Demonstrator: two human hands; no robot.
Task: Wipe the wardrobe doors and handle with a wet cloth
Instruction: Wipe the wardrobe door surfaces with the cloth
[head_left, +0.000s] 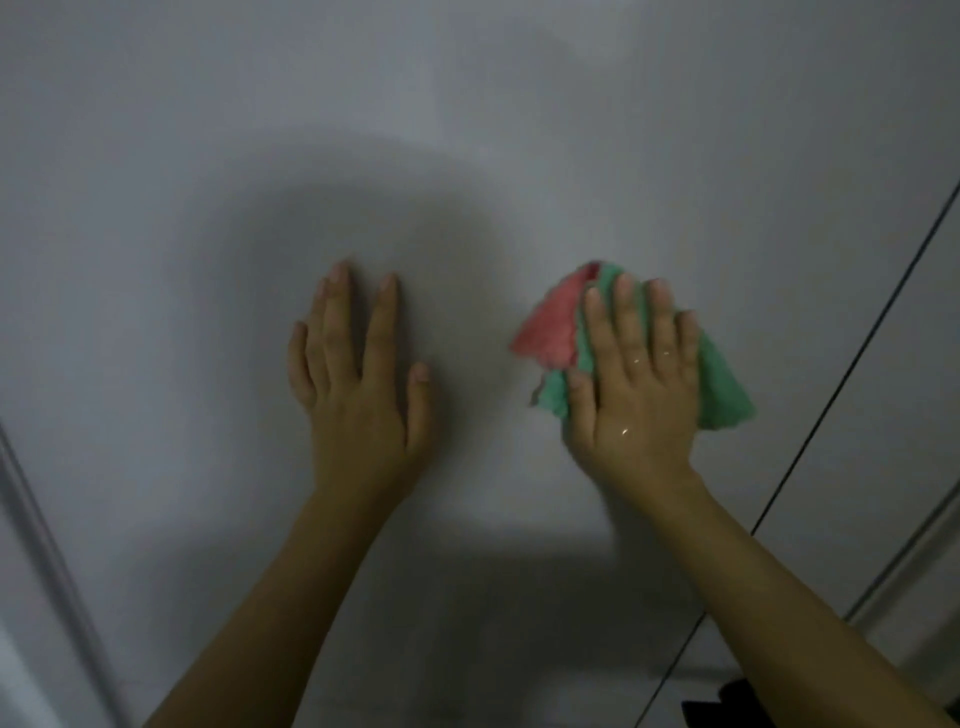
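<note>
Right hand (636, 400) flat, fingers straight, pressing green-pink cloth (566, 327) against wardrobe door (467, 130), right of centre. Left hand (358, 384) flat on door, fingers straight, holding nothing. Hands apart.

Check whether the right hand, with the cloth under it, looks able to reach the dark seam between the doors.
Probably yes. The right hand presses the cloth flat on the door, and only bare door lies between it and the seam to its right.

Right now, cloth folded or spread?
Folded: the cloth shows a pink layer lapped over green, bunched under the flat right hand pressing it on the wardrobe door.
</note>
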